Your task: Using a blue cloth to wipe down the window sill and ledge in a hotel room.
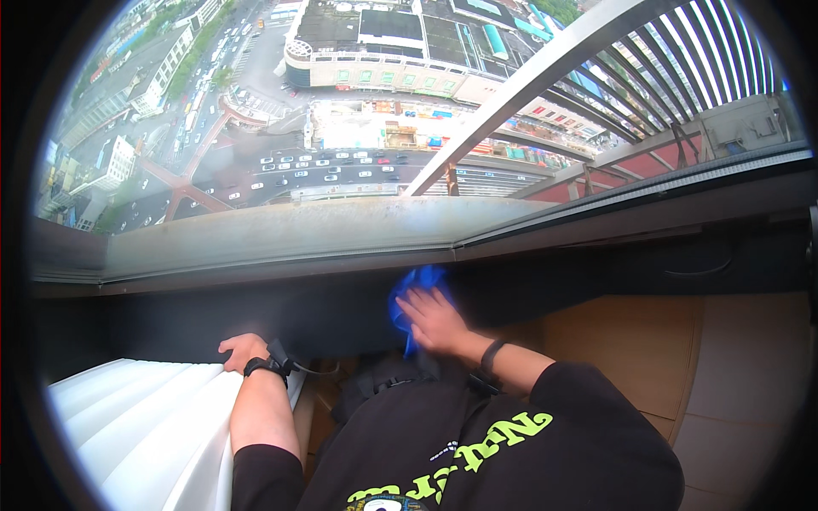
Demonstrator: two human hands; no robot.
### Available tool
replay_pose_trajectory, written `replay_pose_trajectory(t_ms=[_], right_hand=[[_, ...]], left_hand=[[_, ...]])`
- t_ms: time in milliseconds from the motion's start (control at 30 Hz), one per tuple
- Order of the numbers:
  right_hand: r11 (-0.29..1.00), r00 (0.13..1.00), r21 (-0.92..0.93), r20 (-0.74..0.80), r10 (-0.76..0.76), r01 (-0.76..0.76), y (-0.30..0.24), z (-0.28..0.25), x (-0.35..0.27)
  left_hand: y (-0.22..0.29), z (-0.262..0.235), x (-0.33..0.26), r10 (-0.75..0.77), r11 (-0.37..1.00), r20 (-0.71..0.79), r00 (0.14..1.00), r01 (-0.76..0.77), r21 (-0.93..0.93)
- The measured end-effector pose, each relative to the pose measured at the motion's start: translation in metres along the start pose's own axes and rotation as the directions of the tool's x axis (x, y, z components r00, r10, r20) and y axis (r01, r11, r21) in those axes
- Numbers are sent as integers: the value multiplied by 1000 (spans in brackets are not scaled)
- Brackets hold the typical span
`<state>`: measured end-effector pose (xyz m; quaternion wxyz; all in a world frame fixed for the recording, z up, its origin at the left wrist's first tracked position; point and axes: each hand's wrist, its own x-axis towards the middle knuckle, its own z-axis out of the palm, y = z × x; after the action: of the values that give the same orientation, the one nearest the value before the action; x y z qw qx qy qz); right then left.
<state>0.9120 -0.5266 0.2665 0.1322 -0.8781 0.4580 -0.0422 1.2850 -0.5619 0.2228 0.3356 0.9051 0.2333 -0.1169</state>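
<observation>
Your black top with lime lettering fills the lower edge of the view; both forearms rise from it.

Left hand: it rests on the top edge of the white radiator, a smooth ribbed panel with rounded fins. The fingers are curled together over that edge, gripping it. A black watch sits on the wrist.

Right hand: it lies flat with fingers together, pressing a blue cloth against the dark wall just under the sill. The cloth is soft, crumpled and bright, bunched above and beside the fingers. A black band circles this wrist too.

Step in hand, by my judgement: wiping the dark face below the window, with the left hand as a brace. The next stroke calls for even pressure and keeping the cloth spread under the palm, not bunched, with the brace hand firm.

To your right, the floor is tan tile, matt and square-jointed.

Beyond, the glass has a hazy lower band. Outside, a grey metal beam and dark slats cross the view, with roofs and a road of cars far below.
</observation>
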Motion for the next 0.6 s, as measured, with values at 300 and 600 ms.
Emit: replay_pose_trajectory(t_ms=[300, 600], right_hand=[[975, 970, 60, 100, -221, 216, 30, -13, -1], [988, 989, -51, 24, 145, -144, 107, -33, -81]], left_hand=[[4, 2, 37, 62, 995, -90, 994, -68, -69], [14, -7, 38, 44, 997, -24, 999, -46, -59]])
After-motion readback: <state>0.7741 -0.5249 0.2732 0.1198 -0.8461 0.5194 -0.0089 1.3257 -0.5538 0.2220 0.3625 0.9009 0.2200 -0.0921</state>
